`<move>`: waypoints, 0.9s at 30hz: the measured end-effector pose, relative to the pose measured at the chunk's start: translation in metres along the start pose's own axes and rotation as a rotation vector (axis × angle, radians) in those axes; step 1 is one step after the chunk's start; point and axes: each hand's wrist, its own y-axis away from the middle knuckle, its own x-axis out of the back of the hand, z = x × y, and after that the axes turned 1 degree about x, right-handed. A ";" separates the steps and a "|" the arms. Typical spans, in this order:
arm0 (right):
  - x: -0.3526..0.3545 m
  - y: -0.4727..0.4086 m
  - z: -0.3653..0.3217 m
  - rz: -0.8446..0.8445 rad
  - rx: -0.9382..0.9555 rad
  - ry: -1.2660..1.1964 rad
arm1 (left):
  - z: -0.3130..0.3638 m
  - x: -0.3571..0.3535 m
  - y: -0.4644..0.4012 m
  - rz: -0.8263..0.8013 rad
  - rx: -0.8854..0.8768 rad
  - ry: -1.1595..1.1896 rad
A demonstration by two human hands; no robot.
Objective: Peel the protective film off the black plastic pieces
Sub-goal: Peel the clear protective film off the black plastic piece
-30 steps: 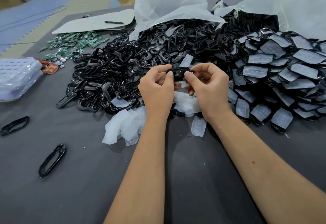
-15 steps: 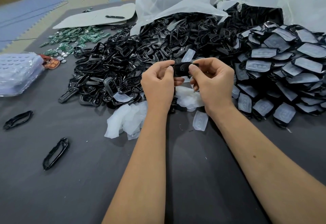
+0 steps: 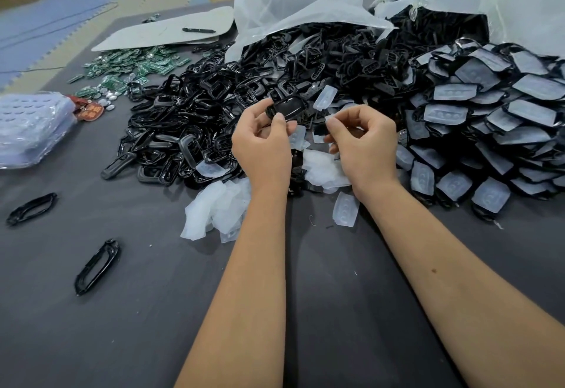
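Head view: at centre frame the left hand (image 3: 263,143) pinches a glossy black plastic piece (image 3: 286,108) between thumb and fingers, lifted above the heap of bare pieces (image 3: 195,118). Just right of it, apart from the piece, the right hand (image 3: 365,143) has its fingers curled, seemingly nipping a scrap of clear film (image 3: 328,118); the film is too faint to be sure. Judged best: drop the film on the film scraps (image 3: 321,169) below, then take a covered piece (image 3: 446,114) from the right-hand pile
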 end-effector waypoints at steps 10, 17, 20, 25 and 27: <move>0.000 0.001 -0.001 -0.039 -0.055 -0.018 | 0.003 0.012 -0.010 0.003 -0.073 -0.253; 0.001 0.002 -0.003 -0.058 -0.057 -0.022 | -0.002 0.008 -0.011 -0.158 -0.187 -0.892; 0.002 0.002 -0.003 -0.055 -0.057 -0.018 | -0.002 0.010 -0.012 -0.147 -0.179 -0.896; 0.002 0.003 -0.004 -0.056 -0.064 -0.014 | 0.000 0.011 -0.009 -0.070 -0.186 -0.697; 0.003 0.002 -0.005 -0.053 -0.071 -0.029 | 0.005 0.011 -0.006 0.039 -0.257 -0.575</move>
